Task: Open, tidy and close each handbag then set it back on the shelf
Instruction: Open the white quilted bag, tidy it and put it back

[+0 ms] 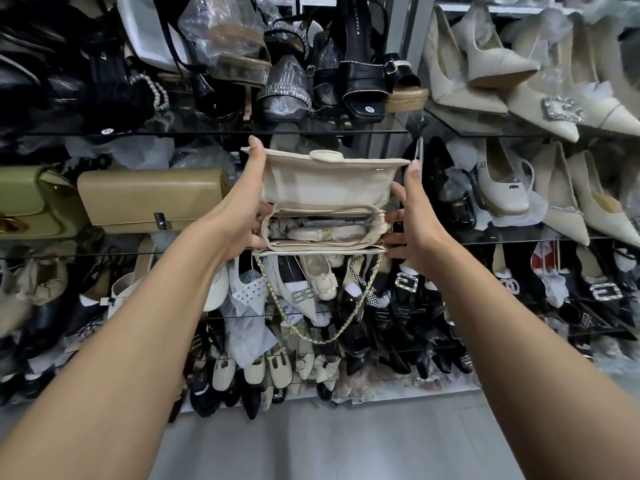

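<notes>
A cream handbag [325,188] is held up in front of the shelves with its flap lifted open. Inside its mouth lie crumpled stuffing paper and a rolled cream strap with a gold buckle [323,233]. My left hand [242,216] grips the bag's left side, thumb up along the flap's edge. My right hand [414,223] holds the right side, fingers on the bag's end and thumb at the flap's corner. A gold chain strap [311,327] hangs in a loop below the bag.
A tan clutch [152,199] and an olive-green bag [31,202] stand on the glass shelf [114,252] to the left. Shelves above, below and to the right are packed with black and cream shoes. Grey floor [329,445] lies below.
</notes>
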